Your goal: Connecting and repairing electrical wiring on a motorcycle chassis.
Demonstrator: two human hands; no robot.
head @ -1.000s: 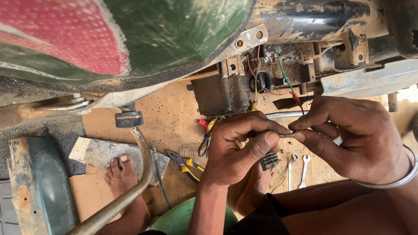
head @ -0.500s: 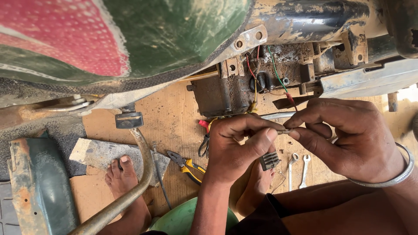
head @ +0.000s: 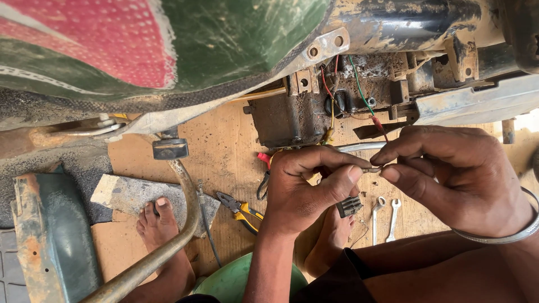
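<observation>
A thin wire end [head: 371, 169] is pinched between the two hands, just below the rusty underside of a vehicle frame [head: 314, 112]. It is held from the left by the left hand [head: 306, 188], whose thumb and forefinger are closed on it while the other fingers are curled in. From the right it is met by the right hand [head: 449, 174], whose thumb and forefinger tips are pressed together on the same wire end; a metal bangle [head: 505, 235] is worn on that wrist. A red-sleeved wire [head: 377, 124] is seen running up from the right fingertips to a green wire [head: 359, 90], beside red wires [head: 325, 84] in the frame's cavity. Whether the pinched end belongs to that lead cannot be told.

Below the left hand a small black ribbed connector [head: 349, 206] hangs or lies near a bare foot. Two small spanners [head: 384, 216] are laid side by side on the brown board floor [head: 224, 146], just to the right of it. Yellow-handled pliers [head: 241, 209] are lying to the left of the left forearm, and a red-handled tool [head: 264, 168] is partly hidden behind the left hand. A curved rusty tube [head: 168, 247] crosses the lower left, passing beside another bare foot [head: 160, 224], which rests against a grey stone slab [head: 129, 193]. A green and red body panel [head: 140, 45] fills the top left.
</observation>
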